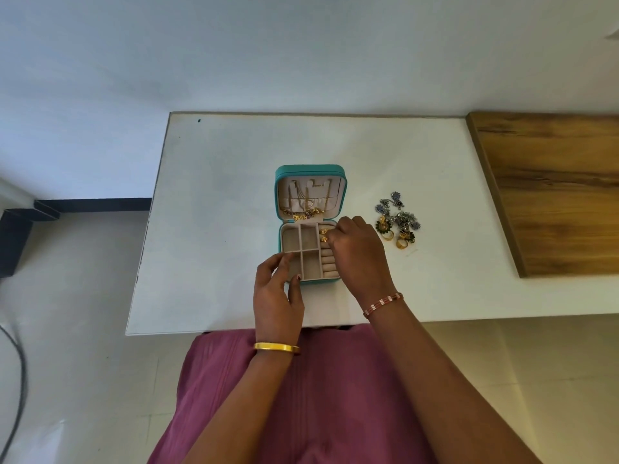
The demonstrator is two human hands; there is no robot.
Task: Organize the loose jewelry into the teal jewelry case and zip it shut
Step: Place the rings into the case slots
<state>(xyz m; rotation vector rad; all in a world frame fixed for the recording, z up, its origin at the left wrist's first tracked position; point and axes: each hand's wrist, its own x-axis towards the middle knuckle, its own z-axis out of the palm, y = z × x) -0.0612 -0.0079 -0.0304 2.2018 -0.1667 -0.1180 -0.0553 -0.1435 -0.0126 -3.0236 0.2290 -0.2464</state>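
Note:
The teal jewelry case [279, 195] lies open on the white table [217, 195], lid up at the back with gold necklaces [303, 211] hanging inside. Its cream tray [303, 242] has several compartments and a ring-roll column on the right holding two gold rings [323, 235]. My right hand [360, 254] hovers over that ring column, fingers curled at the rings; whether it pinches one is hidden. My left hand [276, 293] rests at the case's front left corner, fingers apart, touching the edge. A pile of loose earrings and rings [397, 222] lies to the right of the case.
A wooden board [552, 189] covers the table's right end. The table's front edge runs just above my lap in purple cloth [318, 396]. A dark cable [16, 380] hangs at the left over the tiled floor.

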